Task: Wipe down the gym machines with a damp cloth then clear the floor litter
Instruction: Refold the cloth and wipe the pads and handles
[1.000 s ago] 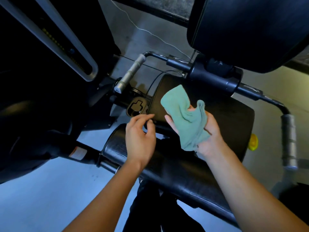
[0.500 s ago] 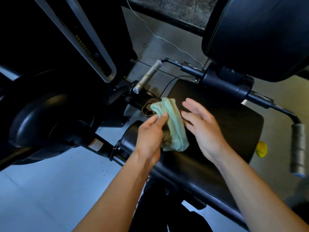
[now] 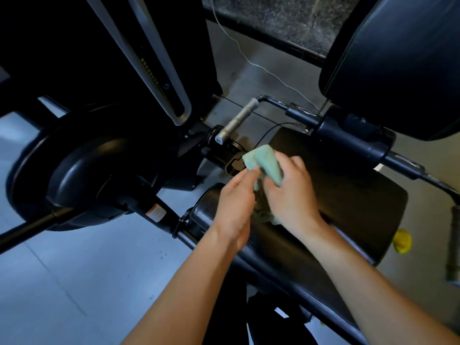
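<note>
Head view. The green cloth (image 3: 264,162) sits at the centre of the frame, bunched between both hands above the left edge of the black seat pad (image 3: 348,195). The left hand (image 3: 235,205) comes in from the lower centre, fingers extended toward the cloth with the fingertips (image 3: 250,171) touching its lower left fold; whether it pinches the fabric cannot be told from this angle. The right hand (image 3: 292,195) lies just right of the cloth, fingers curled over its right side, grasping it; a darker tail of cloth hangs out below the palm against the pad. The upper end of the cloth sticks up past both hands, toward the dark bracket (image 3: 234,166) at the pad's left edge. A silver handle grip (image 3: 237,120) lies above and left of the cloth, apart from it. A black back pad (image 3: 398,66) fills the upper right of the frame; a yellow knob (image 3: 402,241) shows at the right, beyond the seat pad. Compared with half a second ago: the right hand, then open beside the cloth with fingers spread, has closed onto it; the left hand has kept contact with the cloth; the cloth is more compressed and partly hidden between the hands.
</note>
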